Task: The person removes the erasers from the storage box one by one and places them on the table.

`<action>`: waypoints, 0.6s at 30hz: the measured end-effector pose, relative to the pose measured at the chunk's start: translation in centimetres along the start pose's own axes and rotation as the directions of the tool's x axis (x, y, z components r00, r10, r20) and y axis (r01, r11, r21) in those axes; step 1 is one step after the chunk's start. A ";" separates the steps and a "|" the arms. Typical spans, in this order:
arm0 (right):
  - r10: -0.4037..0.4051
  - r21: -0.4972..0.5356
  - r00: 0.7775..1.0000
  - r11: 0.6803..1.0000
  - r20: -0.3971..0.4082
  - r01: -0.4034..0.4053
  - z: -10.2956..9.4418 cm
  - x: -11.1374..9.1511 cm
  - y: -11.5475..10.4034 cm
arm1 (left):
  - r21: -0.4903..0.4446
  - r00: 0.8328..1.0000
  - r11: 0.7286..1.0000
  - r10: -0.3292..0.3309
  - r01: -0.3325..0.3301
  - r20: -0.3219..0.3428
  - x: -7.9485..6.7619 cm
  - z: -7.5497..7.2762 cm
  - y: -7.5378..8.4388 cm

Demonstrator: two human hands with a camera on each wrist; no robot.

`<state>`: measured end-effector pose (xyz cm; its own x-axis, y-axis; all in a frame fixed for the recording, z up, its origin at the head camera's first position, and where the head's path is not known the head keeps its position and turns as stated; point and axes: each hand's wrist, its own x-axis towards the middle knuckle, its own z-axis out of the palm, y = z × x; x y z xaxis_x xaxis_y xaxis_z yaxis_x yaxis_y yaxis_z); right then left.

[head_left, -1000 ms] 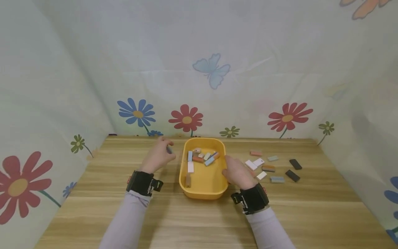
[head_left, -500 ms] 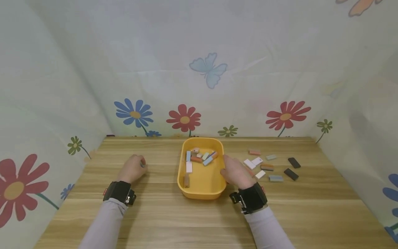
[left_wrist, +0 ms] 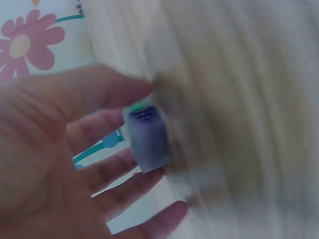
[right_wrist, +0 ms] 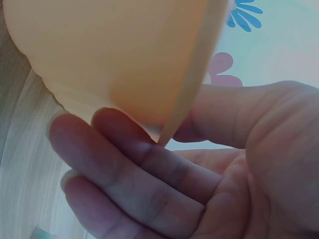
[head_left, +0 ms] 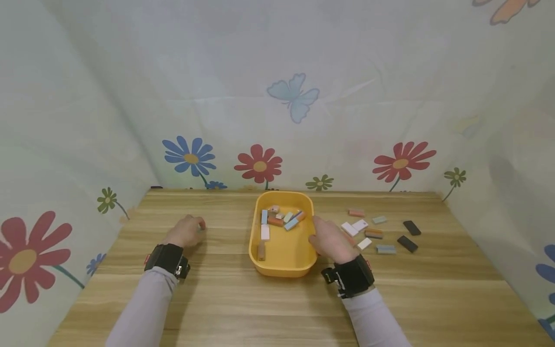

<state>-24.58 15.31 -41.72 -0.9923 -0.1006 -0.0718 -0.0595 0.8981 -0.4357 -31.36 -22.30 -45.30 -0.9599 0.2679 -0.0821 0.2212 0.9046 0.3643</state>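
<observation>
My right grip (head_left: 331, 239) pinches the tray (head_left: 284, 273) by its rim; my left grip (head_left: 184, 232) curves around a block (left_wrist: 148, 142), whether pinched I cannot tell from here.

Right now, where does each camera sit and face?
Head: worn on the head, facing forward and down at the yellow tray; left hand, right hand and both sleeves show.
Left wrist: worn there, facing the left hand and a small block; table blurred.
Right wrist: worn there, facing the right hand at the tray's edge.
Head and right wrist share right hand and tray.
</observation>
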 end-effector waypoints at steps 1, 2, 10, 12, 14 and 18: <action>0.001 0.001 1.000 1.000 0.000 -0.001 0.0 0.0 0.0 | -0.007 0.999 1.000 -0.016 0.016 0.031 -0.1 -0.2 0.1; 0.003 0.000 1.000 1.000 0.000 -0.003 0.0 0.0 -0.1 | -0.014 0.998 0.999 -0.031 0.032 0.060 -0.2 -0.3 0.2; 0.005 0.003 1.000 1.000 0.000 -0.005 0.1 0.0 0.0 | -0.049 0.985 0.994 -0.088 0.096 0.149 -0.6 -0.7 0.6; 0.004 0.008 1.000 1.000 0.001 -0.004 0.1 0.0 0.0 | -0.039 0.986 0.994 -0.094 0.100 0.138 -0.6 -0.8 0.9; 0.002 0.010 1.000 1.000 0.003 -0.002 0.1 0.0 0.0 | -0.018 0.990 0.996 -0.079 0.082 0.121 -0.5 -1.0 1.3; 0.007 0.008 1.000 1.000 0.005 -0.007 -0.1 -0.1 -0.1 | 0.033 0.997 0.999 -0.013 0.010 0.075 0.1 -1.9 2.6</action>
<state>-24.49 15.27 -41.61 -0.9922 -0.0968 -0.0791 -0.0521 0.8953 -0.4424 -31.25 -20.52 -42.56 -0.9470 0.2806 -0.1563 0.2170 0.9176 0.3329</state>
